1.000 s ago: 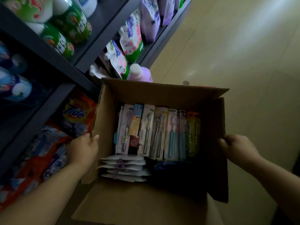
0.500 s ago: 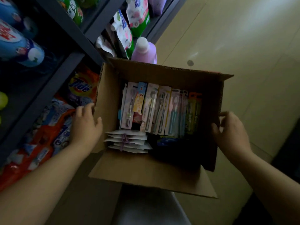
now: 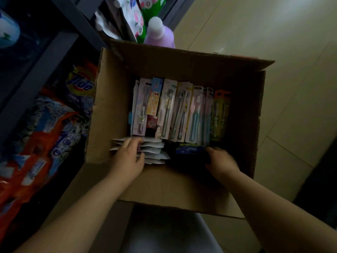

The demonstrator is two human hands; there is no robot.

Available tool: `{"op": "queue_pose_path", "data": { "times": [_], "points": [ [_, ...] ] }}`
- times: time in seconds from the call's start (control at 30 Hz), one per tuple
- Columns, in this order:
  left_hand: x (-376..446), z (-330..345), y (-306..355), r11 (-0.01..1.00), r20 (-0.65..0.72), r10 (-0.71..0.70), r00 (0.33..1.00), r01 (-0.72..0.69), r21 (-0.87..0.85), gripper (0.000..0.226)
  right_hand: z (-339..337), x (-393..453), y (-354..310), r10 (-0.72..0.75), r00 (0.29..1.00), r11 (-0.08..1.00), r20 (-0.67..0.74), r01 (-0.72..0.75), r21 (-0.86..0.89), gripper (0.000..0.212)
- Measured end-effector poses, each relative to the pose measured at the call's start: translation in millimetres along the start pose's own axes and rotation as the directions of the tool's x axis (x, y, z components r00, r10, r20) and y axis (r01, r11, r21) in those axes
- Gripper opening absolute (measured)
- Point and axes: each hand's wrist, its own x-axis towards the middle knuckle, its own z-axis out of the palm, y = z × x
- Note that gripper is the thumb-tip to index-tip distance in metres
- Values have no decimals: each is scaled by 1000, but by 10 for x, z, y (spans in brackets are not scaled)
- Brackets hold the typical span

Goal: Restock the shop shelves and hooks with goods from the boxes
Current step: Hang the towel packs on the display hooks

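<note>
Right hand [image 3: 221, 162] fingertips lost in dark corner of box [image 3: 116, 99]; grip on dark pack [image 3: 189, 152] unclear. Left hand [image 3: 127, 156] covers part of white sachet stack [image 3: 155, 150]; finger contact unclear. Toothbrush packs [image 3: 180, 112]: print too small, lower ends hidden. Detergent bags [image 3: 45, 125] cut off at left edge. Purple bottle [image 3: 160, 36] base behind box flap. Shelf [image 3: 27, 84] interior too dark.
</note>
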Motion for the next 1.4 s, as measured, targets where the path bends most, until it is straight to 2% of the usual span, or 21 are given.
{"op": "queue_pose_path", "data": {
  "times": [0.1, 0.27, 0.33, 0.5, 0.57, 0.67, 0.77, 0.83, 0.93, 1.0, 1.07, 1.13, 1.17, 1.2, 1.27, 1.33, 1.4],
  "points": [
    [-26, 90, -62, 1000, 2, 19, 1000, -19, -14, 40, 70, 120, 47, -1, 999, 995, -52, 6, 95, 51],
    [-44, 192, -24, 999, 12, 17, 1000, -17, -46, 34, 74, 179, 90, -57, 998, 996, -36, 54, -74, 41],
    [-41, 202, 5, 997, 20, 30, 999, -29, -66, 33, 43, 128, 61, -91, 995, 975, -46, 80, -207, 36],
    [-87, 93, 72, 998, 89, 17, 996, -11, -61, 35, -271, -249, -13, -211, 977, 919, -26, 189, -346, 41],
    [-164, -2, 142, 997, 146, 11, 989, -1, -71, 46, -516, -497, -62, -264, 964, 891, -23, 234, -389, 43],
    [-332, -228, 371, 992, 269, 25, 963, 10, -128, 75, -974, -902, -151, -331, 943, 852, -40, 280, -443, 42],
    [-526, -547, 667, 984, 335, 110, 936, -55, -169, 104, -1500, -1310, -255, -366, 930, 814, -35, 301, -497, 42],
    [-665, -777, 855, 972, 346, 179, 921, -110, -210, 116, -1885, -1610, -343, -401, 914, 808, -60, 322, -494, 36],
    [-864, -1156, 1115, 938, 312, 272, 910, -178, -299, 130, -2479, -2099, -526, -496, 862, 797, -103, 405, -448, 32],
    [-981, -1445, 1321, 898, 217, 350, 911, -261, -353, 136, -2846, -2411, -658, -553, 827, 774, -104, 464, -430, 30],
    [-1074, -1739, 1508, 879, 108, 418, 902, -371, -298, 140, -3153, -2687, -795, -583, 806, 761, -103, 498, -416, 28],
    [-1199, -2055, 1696, 877, 64, 471, 880, -459, -144, 134, -3400, -2919, -936, -621, 771, 733, -139, 509, -451, 28],
    [-1256, -2195, 1762, 859, 45, 504, 863, -495, -129, 126, -3507, -3026, -1011, -644, 748, 715, -165, 510, -479, 27],
    [-1332, -2332, 1835, 843, 22, 518, 855, -506, -180, 121, -3612, -3129, -1087, -667, 721, 696, -187, 514, -501, 27],
    [-1504, -2591, 1946, 819, -16, 458, 889, -429, -380, 107, -3822, -3330, -1244, -703, 674, 674, -229, 528, -517, 27],
    [-1681, -2797, 2047, 739, -45, 377, 925, -330, -588, 76, -4023, -3512, -1392, -719, 636, 671, -279, 532, -516, 27],
    [-1839, -2953, 2131, 673, -77, 346, 935, -304, -675, 64, -4208, -3685, -1524, -729, 598, 671, -333, 526, -523, 26]
  ]
}}
